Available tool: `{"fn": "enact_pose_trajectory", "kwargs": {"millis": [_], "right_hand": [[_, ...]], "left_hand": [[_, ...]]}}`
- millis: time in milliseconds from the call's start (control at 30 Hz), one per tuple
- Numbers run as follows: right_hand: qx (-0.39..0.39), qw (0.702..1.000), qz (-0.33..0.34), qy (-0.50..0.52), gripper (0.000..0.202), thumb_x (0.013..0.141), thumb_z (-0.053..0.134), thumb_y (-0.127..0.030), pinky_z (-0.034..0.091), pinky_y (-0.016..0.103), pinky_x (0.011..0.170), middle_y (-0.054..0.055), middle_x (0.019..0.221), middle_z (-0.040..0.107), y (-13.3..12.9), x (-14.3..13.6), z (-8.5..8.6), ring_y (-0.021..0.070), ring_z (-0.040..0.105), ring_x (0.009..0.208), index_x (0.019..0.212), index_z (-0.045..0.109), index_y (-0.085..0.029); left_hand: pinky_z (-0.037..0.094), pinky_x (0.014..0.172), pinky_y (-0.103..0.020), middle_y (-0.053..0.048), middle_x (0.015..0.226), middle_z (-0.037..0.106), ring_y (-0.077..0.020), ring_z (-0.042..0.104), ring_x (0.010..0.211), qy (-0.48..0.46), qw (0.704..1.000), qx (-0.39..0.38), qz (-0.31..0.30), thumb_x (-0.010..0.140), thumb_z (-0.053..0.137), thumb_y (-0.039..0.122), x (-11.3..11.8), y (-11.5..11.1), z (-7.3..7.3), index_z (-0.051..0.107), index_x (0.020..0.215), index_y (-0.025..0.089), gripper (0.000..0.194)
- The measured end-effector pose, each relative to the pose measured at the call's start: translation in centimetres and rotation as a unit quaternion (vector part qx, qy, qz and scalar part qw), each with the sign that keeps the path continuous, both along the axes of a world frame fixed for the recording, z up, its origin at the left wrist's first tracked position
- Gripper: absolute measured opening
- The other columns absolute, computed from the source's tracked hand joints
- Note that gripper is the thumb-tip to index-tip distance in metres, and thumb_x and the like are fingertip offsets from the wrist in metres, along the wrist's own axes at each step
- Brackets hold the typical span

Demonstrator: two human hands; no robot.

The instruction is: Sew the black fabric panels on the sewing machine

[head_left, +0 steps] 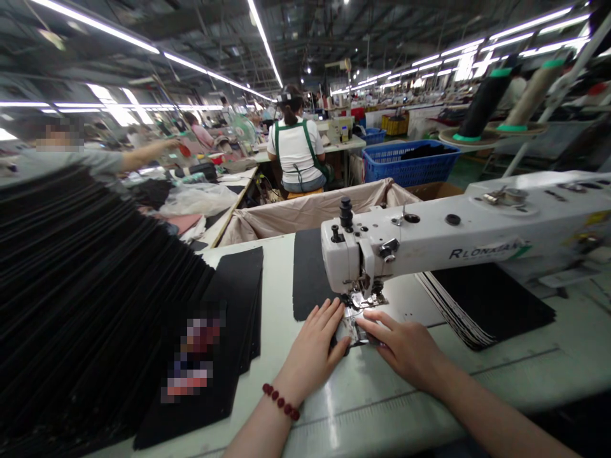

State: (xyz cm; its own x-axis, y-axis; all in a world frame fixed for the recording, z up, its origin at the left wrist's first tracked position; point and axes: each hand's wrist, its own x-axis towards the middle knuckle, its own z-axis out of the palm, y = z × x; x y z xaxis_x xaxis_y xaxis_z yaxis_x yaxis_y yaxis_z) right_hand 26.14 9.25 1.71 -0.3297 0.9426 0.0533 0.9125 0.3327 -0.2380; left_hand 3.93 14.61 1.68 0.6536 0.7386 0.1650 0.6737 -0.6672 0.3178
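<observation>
A white sewing machine (401,235) stands in front of me, its presser foot (367,300) lowered near the bed. My left hand (317,334) lies flat with fingers stretched out, its fingertips at the left side of the foot. Behind those fingers, a black fabric panel (308,280) lies on the table and runs behind the machine head. My right hand (405,346) rests at the right of the metal needle plate (351,327), fingers extended and index finger pointing at the foot. What lies beneath both hands is mostly hidden.
Tall stacked black panels (71,305) fill the left, with more panels (238,305) beside them. Under the machine arm lies a pile of black pieces (491,305). Thread cones (487,102) stand at right. Beyond are a blue basket (410,165), a seated person (296,152) and another person's arm (147,156).
</observation>
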Motion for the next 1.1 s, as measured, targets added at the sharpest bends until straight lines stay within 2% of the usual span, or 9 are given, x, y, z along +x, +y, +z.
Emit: {"fn": "enact_pose_trajectory", "kwargs": {"millis": [333, 767, 933, 1100], "right_hand": [[0.000, 1.000, -0.001, 0.012, 0.057, 0.084, 0.045, -0.015, 0.049, 0.034, 0.081, 0.000, 0.142, 0.044, 0.0, 0.1, 0.0, 0.0205, 0.061, 0.102, 0.137, 0.039, -0.034], [-0.011, 0.999, -0.001, 0.044, 0.057, 0.082, 0.043, -0.014, 0.047, 0.036, 0.085, 0.000, 0.142, 0.043, -0.2, 0.0, 0.2, 0.0207, 0.057, 0.109, 0.136, 0.040, -0.033], [-0.013, 0.998, -0.007, 0.064, 0.054, 0.084, 0.045, -0.018, 0.046, 0.036, 0.086, 0.000, 0.140, 0.046, -0.1, -0.1, 0.4, 0.0218, 0.057, 0.109, 0.135, 0.040, -0.033], [-0.001, 0.996, -0.008, 0.093, 0.051, 0.084, 0.047, -0.021, 0.045, 0.032, 0.084, 0.000, 0.135, 0.050, -0.1, -0.1, 0.6, 0.0210, 0.056, 0.109, 0.133, 0.042, -0.033]], "left_hand": [[0.024, 0.115, -0.047, -0.002, 0.153, 0.024, -0.0209, 0.021, 0.141, 0.012, 1.000, -0.008, 0.002, 0.094, 0.044, 0.040, 0.0, 0.0, 0.0, 0.024, 0.145, 0.029, 0.057], [0.025, 0.114, -0.048, -0.003, 0.151, 0.029, -0.0223, 0.024, 0.140, 0.002, 1.000, 0.006, 0.004, 0.093, 0.047, 0.039, -0.1, 0.1, -0.3, 0.026, 0.145, 0.028, 0.057], [0.026, 0.113, -0.048, -0.003, 0.150, 0.031, -0.0231, 0.027, 0.138, 0.000, 1.000, 0.017, 0.008, 0.093, 0.046, 0.038, -0.3, 0.2, -0.8, 0.028, 0.143, 0.028, 0.055], [0.026, 0.113, -0.050, -0.004, 0.152, 0.027, -0.0245, 0.022, 0.140, -0.005, 0.999, 0.037, 0.014, 0.092, 0.045, 0.037, -0.6, 0.7, -1.8, 0.019, 0.147, 0.028, 0.061]]}}
